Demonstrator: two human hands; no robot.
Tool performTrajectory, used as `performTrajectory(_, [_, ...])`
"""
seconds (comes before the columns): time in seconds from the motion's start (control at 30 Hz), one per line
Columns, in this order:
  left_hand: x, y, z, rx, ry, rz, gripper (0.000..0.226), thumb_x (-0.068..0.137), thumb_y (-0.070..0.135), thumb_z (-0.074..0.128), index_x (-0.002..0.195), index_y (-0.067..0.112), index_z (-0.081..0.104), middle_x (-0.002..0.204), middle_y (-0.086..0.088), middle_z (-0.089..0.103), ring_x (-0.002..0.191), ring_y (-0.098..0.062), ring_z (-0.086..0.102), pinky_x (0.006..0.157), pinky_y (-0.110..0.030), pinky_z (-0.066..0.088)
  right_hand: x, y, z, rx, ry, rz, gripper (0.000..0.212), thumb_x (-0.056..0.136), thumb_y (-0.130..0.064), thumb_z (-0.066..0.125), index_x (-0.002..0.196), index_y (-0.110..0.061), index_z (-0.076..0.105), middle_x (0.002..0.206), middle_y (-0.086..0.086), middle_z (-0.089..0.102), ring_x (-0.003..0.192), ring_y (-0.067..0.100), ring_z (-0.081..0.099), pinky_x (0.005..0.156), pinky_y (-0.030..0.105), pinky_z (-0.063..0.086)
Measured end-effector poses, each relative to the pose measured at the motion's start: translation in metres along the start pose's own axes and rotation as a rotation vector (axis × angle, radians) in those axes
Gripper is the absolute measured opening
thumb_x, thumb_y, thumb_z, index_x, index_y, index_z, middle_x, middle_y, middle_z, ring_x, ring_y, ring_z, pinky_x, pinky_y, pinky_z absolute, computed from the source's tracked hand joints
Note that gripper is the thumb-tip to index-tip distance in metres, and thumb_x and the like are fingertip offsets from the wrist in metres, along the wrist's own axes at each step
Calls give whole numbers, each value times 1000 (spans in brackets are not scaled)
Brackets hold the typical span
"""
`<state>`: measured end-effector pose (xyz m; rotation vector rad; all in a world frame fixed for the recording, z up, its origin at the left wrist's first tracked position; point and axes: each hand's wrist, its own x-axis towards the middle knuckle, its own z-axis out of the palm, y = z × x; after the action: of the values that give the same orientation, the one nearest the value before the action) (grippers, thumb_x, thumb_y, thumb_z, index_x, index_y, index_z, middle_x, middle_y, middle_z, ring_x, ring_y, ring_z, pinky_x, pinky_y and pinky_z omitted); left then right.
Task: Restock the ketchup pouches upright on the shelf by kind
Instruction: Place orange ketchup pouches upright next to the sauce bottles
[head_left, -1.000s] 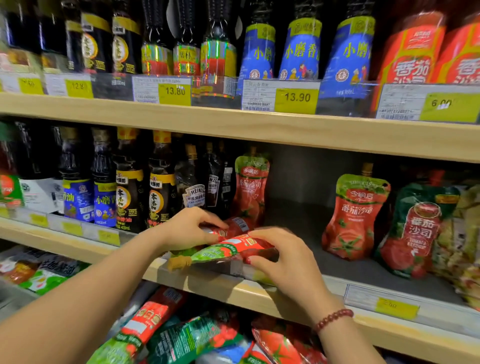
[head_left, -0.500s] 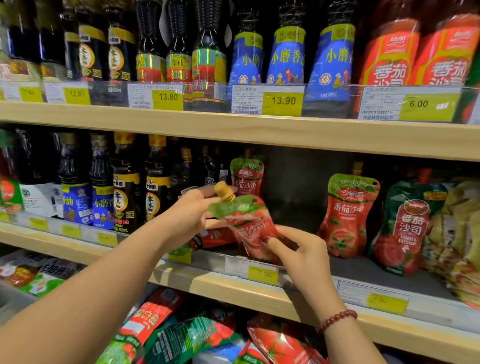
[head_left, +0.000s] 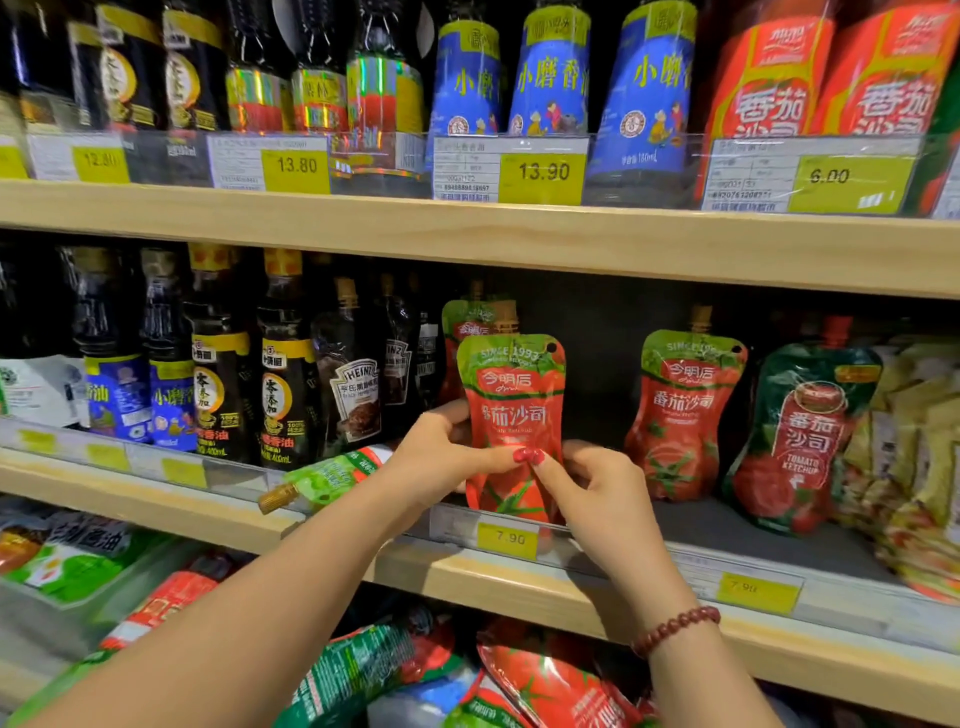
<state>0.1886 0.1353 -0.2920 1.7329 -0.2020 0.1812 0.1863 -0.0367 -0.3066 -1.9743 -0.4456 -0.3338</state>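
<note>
A red ketchup pouch with a green top (head_left: 511, 415) stands upright at the front of the middle shelf (head_left: 675, 525). My left hand (head_left: 441, 457) grips its left side and my right hand (head_left: 592, 488) pinches its lower right. Right behind it stands another pouch of the same kind (head_left: 465, 319), mostly hidden. One more of that kind (head_left: 324, 475) lies flat on the shelf edge under my left wrist, cap pointing left. Further right, a matching pouch (head_left: 683, 415) stands upright, beside a dark green tomato ketchup pouch (head_left: 802, 441).
Dark sauce and oil bottles (head_left: 280, 374) crowd the shelf left of the pouches. Yellowish packets (head_left: 919, 457) fill the far right. Price tags (head_left: 506, 538) line the shelf rail. Several loose pouches (head_left: 363, 670) lie in a heap below. Bottles fill the upper shelf (head_left: 519, 239).
The pouch went from lying flat at the shelf edge to tilted in the air, and now stands upright on the shelf with both hands still on it.
</note>
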Motion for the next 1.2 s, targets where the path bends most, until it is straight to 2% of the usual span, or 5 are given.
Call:
performTrajectory(0.3, [27, 6, 13, 71, 31, -28, 30, 66, 5, 81, 81, 29, 70, 80, 10, 74, 73, -5, 69, 60, -19, 54, -19, -2, -13, -457, 74, 113, 57, 83, -53, 55, 133, -36, 35, 86, -14, 62, 75, 7, 58, 53, 26, 41])
performTrajectory(0.63, [58, -2, 36, 405, 177, -30, 63, 64, 28, 84, 119, 24, 55, 122, -2, 64, 115, -21, 57, 99, -34, 44, -41, 11, 0, -679, 153, -78, 39, 72, -71, 41, 77, -40, 64, 55, -17, 49, 61, 4, 42, 50, 20, 26])
performTrajectory(0.77, [41, -8, 42, 682, 216, 74, 116, 63, 17, 82, 138, 47, -2, 140, -9, 44, 113, -27, 57, 92, -39, 51, -39, 13, 1, -691, 228, -127, 38, 67, -68, 37, 64, -40, 63, 49, -15, 54, 52, 5, 37, 48, 12, 19])
performTrajectory(0.87, [45, -6, 44, 899, 135, 146, 140, 66, 9, 81, 110, 71, -37, 151, -10, 22, 112, -29, 56, 83, -36, 49, -39, 15, 1, -691, 199, -127, 39, 69, -71, 39, 67, -40, 63, 57, -13, 57, 58, 5, 44, 48, 14, 23])
performTrajectory(1.2, [80, -14, 51, 859, 108, 279, 133, 71, 10, 77, 124, 62, -33, 128, -14, 44, 109, -29, 56, 94, -43, 48, -36, 10, 0, -710, 247, -160, 33, 62, -66, 57, 49, -36, 57, 41, -13, 49, 46, 2, 49, 41, 16, 27])
